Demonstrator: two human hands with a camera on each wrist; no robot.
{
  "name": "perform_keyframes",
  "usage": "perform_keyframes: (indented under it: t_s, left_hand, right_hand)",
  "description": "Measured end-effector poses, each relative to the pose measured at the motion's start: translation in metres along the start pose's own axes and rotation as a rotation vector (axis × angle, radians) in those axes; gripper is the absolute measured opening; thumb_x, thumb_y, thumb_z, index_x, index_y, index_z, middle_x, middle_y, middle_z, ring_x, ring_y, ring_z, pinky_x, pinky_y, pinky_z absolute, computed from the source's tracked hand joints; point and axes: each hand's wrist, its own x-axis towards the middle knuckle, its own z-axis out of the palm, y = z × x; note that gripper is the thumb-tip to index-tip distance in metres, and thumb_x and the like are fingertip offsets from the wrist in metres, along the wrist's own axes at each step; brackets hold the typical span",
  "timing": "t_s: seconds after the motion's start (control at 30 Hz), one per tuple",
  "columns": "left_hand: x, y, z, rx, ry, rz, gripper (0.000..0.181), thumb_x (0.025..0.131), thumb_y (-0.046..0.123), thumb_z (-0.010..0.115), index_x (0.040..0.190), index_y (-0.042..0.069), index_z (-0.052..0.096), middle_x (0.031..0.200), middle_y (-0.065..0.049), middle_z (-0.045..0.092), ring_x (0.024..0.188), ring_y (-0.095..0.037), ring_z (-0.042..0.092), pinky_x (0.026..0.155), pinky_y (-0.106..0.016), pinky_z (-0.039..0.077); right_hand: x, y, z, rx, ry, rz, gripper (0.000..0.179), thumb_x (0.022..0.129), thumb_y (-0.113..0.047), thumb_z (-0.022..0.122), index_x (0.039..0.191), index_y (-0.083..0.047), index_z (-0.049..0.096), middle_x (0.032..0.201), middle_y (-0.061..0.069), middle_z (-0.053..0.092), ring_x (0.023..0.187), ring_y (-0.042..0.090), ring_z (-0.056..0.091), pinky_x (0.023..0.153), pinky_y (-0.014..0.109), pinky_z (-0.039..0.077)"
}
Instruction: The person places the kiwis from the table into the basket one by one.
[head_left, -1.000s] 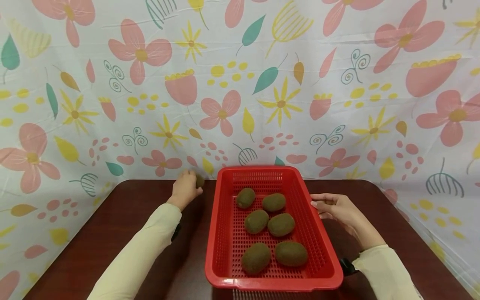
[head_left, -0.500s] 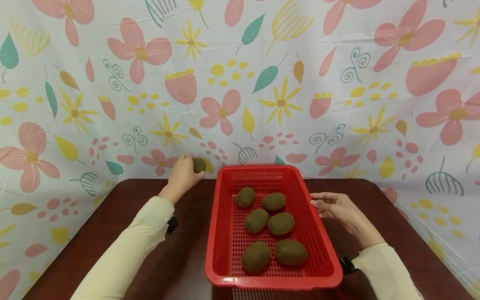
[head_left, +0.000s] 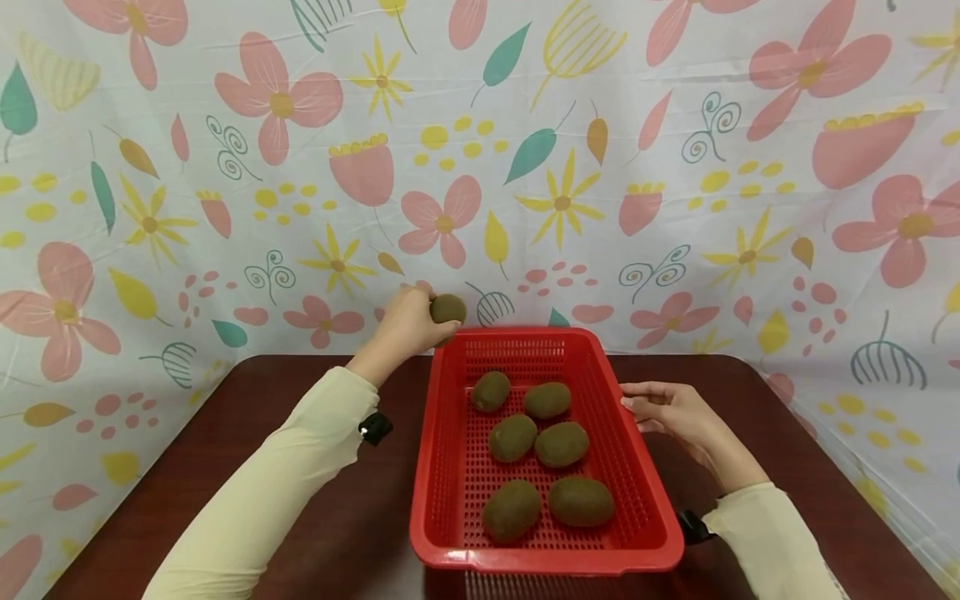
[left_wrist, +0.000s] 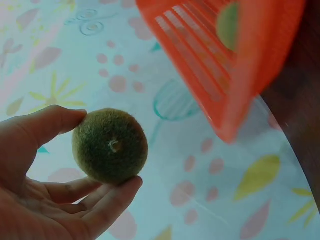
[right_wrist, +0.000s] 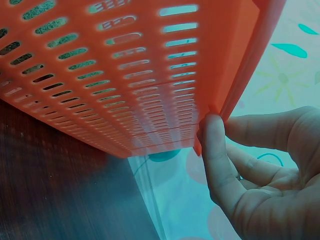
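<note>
In my left hand (head_left: 405,323) I hold a brown fuzzy kiwi (head_left: 448,308) above the table, beside the far left corner of a red plastic basket (head_left: 547,561). The left wrist view shows this kiwi (left_wrist: 111,146) end-on, gripped between thumb and fingers, apart from the basket. Several more kiwis (head_left: 562,445) lie on the basket's floor, roughly in pairs. At the basket's right side, my right hand (head_left: 678,415) pinches the rim. From the right wrist view, thumb and fingers (right_wrist: 220,165) meet on that rim, next to the slotted wall (right_wrist: 145,95).
A dark reddish-brown table (head_left: 322,492) lies under the basket. Behind it hangs a white cloth (head_left: 480,108) with flowers and leaves, close to the table's far edge. A small black device (head_left: 375,428) sits on the left wrist, another (head_left: 693,527) on the right.
My left hand has lifted the kiwi from the table's far left edge and carried it right, to the basket's far left corner. The right hand and basket have stayed in place.
</note>
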Motion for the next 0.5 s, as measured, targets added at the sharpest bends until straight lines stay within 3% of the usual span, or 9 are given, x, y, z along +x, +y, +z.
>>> perform_keyframes:
  t_s: [0.13, 0.33, 0.5]
  left_hand:
    - [0.005, 0.017, 0.003, -0.042, -0.053, 0.024, 0.048, 0.087, 0.031, 0.071, 0.117, -0.005, 0.06, 0.097, -0.014, 0.064, 0.079, -0.024, 0.059, 0.065, -0.032, 0.047]
    - [0.018, 0.034, 0.015, -0.098, -0.074, 0.075, 0.035, 0.086, 0.027, 0.072, 0.101, -0.004, 0.065, 0.083, -0.011, 0.063, 0.067, -0.018, 0.051, 0.057, -0.025, 0.04]
    - [0.028, 0.043, 0.029, -0.081, -0.099, 0.043, 0.037, 0.086, 0.028, 0.072, 0.101, -0.004, 0.065, 0.089, -0.012, 0.062, 0.073, -0.02, 0.053, 0.06, -0.026, 0.042]
  right_hand:
    - [0.0, 0.0, 0.0, -0.005, 0.003, -0.002, 0.06, 0.094, -0.022, 0.065, 0.138, 0.011, 0.043, 0.104, 0.011, 0.069, 0.084, 0.018, 0.068, 0.078, 0.035, 0.056]
    - [0.001, 0.001, 0.0, -0.007, 0.003, -0.001, 0.06, 0.093, -0.023, 0.065, 0.138, 0.01, 0.043, 0.104, 0.01, 0.069, 0.084, 0.018, 0.068, 0.078, 0.035, 0.056]
    - [0.001, 0.001, 0.0, -0.002, -0.001, 0.002, 0.06, 0.093, -0.023, 0.065, 0.138, 0.01, 0.043, 0.104, 0.01, 0.069, 0.084, 0.018, 0.068, 0.077, 0.034, 0.056]
